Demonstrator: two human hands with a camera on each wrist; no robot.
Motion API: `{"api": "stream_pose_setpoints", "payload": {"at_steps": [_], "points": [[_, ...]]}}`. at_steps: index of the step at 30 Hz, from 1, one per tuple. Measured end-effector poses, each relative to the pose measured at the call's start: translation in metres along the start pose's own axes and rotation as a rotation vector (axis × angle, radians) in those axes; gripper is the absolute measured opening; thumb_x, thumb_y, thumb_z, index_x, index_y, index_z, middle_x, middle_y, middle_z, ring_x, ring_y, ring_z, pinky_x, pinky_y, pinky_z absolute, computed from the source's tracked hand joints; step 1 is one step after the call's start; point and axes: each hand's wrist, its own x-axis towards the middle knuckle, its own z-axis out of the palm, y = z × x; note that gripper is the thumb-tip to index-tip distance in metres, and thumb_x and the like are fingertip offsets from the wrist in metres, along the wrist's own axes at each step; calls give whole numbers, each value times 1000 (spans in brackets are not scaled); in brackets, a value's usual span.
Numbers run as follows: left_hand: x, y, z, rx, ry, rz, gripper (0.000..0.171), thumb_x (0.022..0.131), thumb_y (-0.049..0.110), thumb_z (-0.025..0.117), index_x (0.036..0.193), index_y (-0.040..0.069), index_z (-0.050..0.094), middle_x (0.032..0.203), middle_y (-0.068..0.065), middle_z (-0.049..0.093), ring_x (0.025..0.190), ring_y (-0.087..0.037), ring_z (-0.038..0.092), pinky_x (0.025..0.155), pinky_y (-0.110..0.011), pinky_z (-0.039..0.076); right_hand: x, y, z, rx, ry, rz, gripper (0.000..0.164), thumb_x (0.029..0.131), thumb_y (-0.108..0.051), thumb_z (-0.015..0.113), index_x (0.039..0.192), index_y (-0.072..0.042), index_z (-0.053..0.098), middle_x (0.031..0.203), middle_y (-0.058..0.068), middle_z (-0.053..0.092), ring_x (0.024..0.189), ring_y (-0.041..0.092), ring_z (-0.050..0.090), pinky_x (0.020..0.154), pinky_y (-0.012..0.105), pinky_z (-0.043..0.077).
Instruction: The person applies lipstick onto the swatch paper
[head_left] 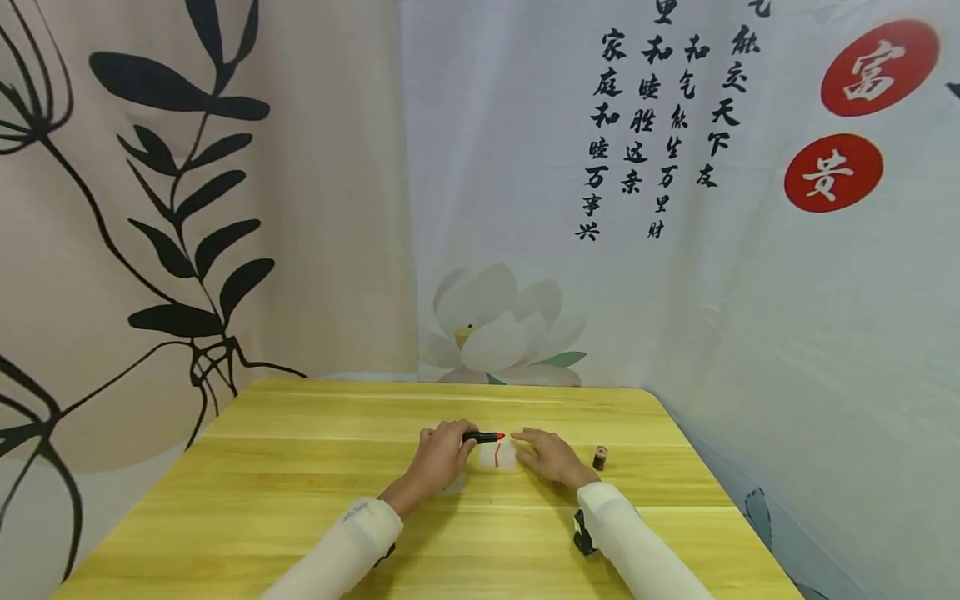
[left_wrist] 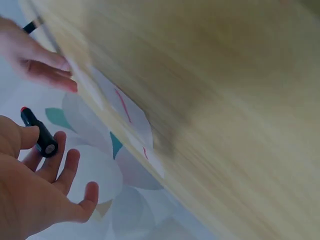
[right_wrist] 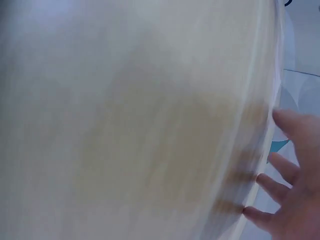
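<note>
My left hand (head_left: 444, 458) pinches a black lipstick (head_left: 482, 437) between thumb and fingers, its red tip pointing right. In the left wrist view the lipstick (left_wrist: 39, 132) shows its round base, and the other fingers of that hand (left_wrist: 45, 195) are spread. Below it lies a white paper (head_left: 506, 456) with a red stroke drawn on it. My right hand (head_left: 553, 456) is at the paper's right side, its fingers extended and holding nothing. The right wrist view shows this hand (right_wrist: 295, 180) with fingers apart, close over the tabletop. A reddish fingertip (left_wrist: 74, 87) shows in the left wrist view.
A small dark lipstick cap (head_left: 600, 457) stands to the right of my right hand. Another pale paper piece (head_left: 454, 485) is partly hidden by my left hand. The yellow wooden table (head_left: 300, 450) ends at a printed fabric backdrop (head_left: 337, 208).
</note>
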Motion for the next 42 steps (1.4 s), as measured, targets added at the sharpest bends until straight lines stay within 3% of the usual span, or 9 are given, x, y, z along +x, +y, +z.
{"api": "stream_pose_setpoints", "payload": {"at_steps": [3,8,11,15,18,24,30,38,42], "points": [[-2,4,-3,-156,18,-34,15,106,16,63,119,13,69,107,1,74,99,-23,65,90,-54,42,-1,-6,-2,96,98,2,42,103,-15,67,144,-5,61,147,21,57,133,43,56,106,61,46],[-6,8,-5,-408,56,-26,16,107,10,58,121,4,66,106,-10,74,100,-29,68,84,-48,50,-1,-28,-5,302,243,8,37,102,-21,70,134,-2,68,133,16,69,120,39,66,100,60,51],[-9,9,-6,-533,55,-21,19,109,8,54,124,0,63,108,-15,73,103,-32,68,82,-46,51,2,-46,-10,451,237,47,37,100,-30,72,129,-7,72,126,12,73,114,34,70,96,56,54],[-10,11,-5,-650,47,-44,23,110,9,51,127,-3,59,114,-18,73,113,-38,67,93,-57,53,5,-66,-14,616,196,130,40,98,-40,74,127,-13,74,124,7,74,116,28,69,99,53,53],[-13,13,-5,-703,44,-66,23,111,11,51,127,-3,58,117,-19,72,117,-39,66,100,-62,49,8,-78,-15,667,209,161,38,96,-43,76,120,-15,76,118,4,75,113,23,69,101,50,53],[-19,14,-7,-602,50,-115,21,107,20,62,122,6,63,115,-10,71,118,-35,63,100,-63,47,10,-93,-14,631,250,129,25,95,-32,78,111,-12,79,107,4,78,103,21,72,93,47,57],[-20,8,-11,-434,113,-63,20,96,23,78,109,11,71,104,0,71,106,-29,64,92,-55,52,13,-103,-11,536,297,49,13,94,-14,80,103,-6,78,99,12,77,95,34,74,84,47,60],[-23,2,-16,-435,133,-48,17,94,21,80,108,12,78,97,4,72,102,-34,65,91,-53,51,14,-109,-12,526,257,-32,12,93,-19,81,101,-11,79,100,5,77,93,24,74,83,32,60],[-26,1,-18,-424,115,-43,18,95,20,78,111,12,78,99,3,72,103,-33,65,91,-53,52,13,-111,-14,533,217,-75,14,95,-21,79,104,-11,79,103,5,76,97,25,73,86,32,60]]}}
